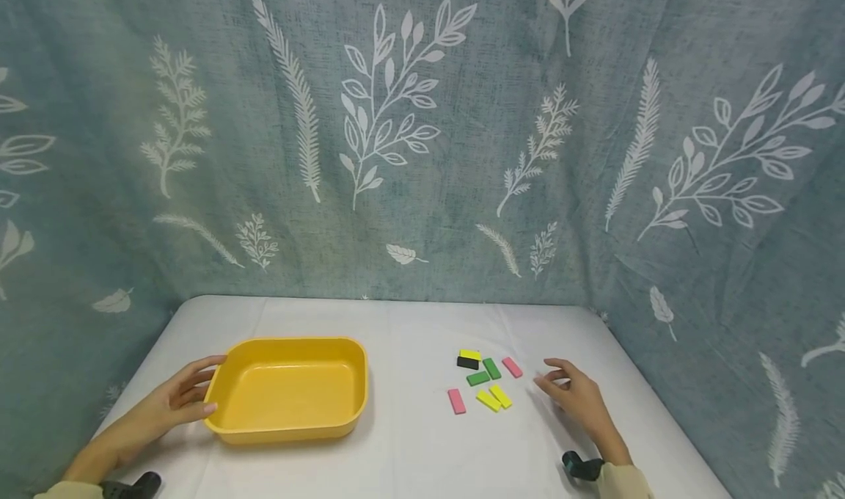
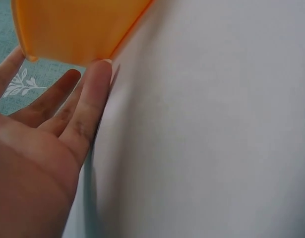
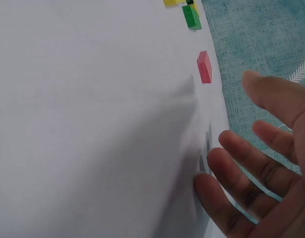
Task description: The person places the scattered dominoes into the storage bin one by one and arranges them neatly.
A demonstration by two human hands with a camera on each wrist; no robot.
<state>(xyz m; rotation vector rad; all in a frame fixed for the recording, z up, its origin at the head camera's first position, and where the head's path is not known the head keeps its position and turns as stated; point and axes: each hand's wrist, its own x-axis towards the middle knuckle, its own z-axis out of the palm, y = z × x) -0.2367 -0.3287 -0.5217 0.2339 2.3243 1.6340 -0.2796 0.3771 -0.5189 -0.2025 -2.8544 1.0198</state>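
A yellow rectangular tray [image 1: 284,436] stands on the left part of the white table. My left hand [image 1: 173,395] is at its left end, fingers fairly straight, with fingertips touching the wall and rim. In the left wrist view, the fingers [image 2: 90,101] reach up to the tray's orange-looking wall [image 2: 78,29]. To the tray's right lie several small blocks: pink [image 1: 457,401], green [image 1: 478,378], yellow [image 1: 488,400] and black [image 1: 468,363]. My right hand [image 1: 577,396] hovers right of them, fingers loosely bent, holding nothing. The nearest block in the right wrist view is a pink one [image 3: 205,67].
A white cloth [image 1: 409,455] covers the table. Behind and beside it hangs a blue-green curtain [image 1: 429,154] with white leaf patterns. Each wrist wears a dark strap-on device, such as the one on the right wrist [image 1: 582,467].
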